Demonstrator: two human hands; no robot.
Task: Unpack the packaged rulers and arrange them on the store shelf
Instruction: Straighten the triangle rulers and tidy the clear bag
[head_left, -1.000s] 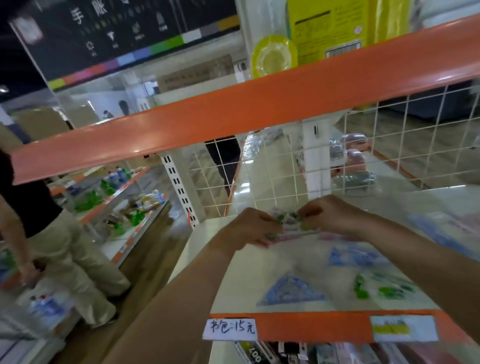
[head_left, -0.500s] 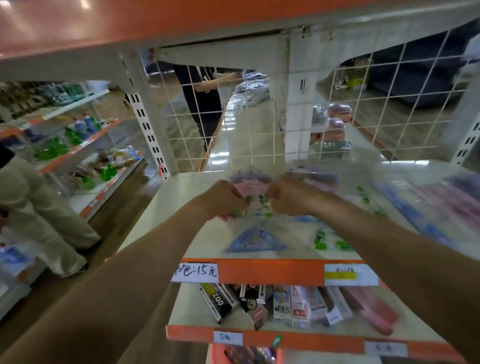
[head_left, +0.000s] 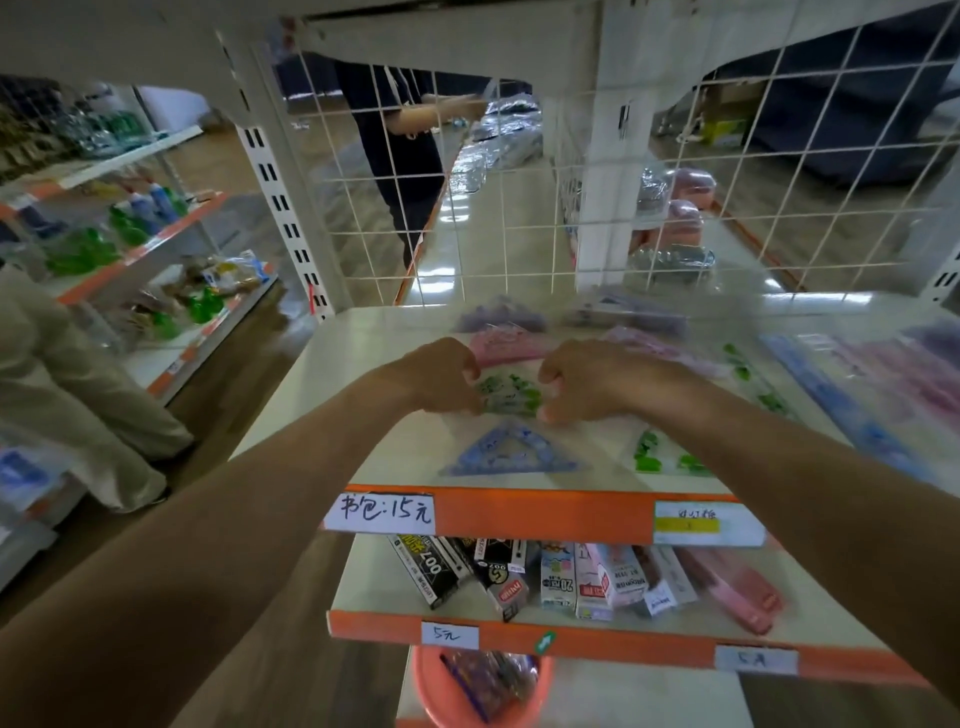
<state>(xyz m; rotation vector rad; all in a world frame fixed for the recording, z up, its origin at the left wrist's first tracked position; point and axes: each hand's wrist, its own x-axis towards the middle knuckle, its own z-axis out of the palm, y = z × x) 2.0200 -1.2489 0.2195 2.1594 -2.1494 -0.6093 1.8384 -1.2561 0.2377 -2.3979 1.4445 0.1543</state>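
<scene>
Right now, in the head view, both hands are reaching over the shelf (head_left: 332, 374), behind its orange front strip (head_left: 540, 512). The left hand (head_left: 441, 376) and the right hand (head_left: 582, 382) are each pinching, with curled fingers, one end of a clear packet of green rulers (head_left: 509, 395), well behind the strip. A blue triangle ruler (head_left: 511, 452) is lying just behind the strip, and pink rulers (head_left: 506, 345) are lying farthest behind it.

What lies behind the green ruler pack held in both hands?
A pink ruler pack lies behind the green ruler pack; that pack and the left hand cover its near edge.
</scene>
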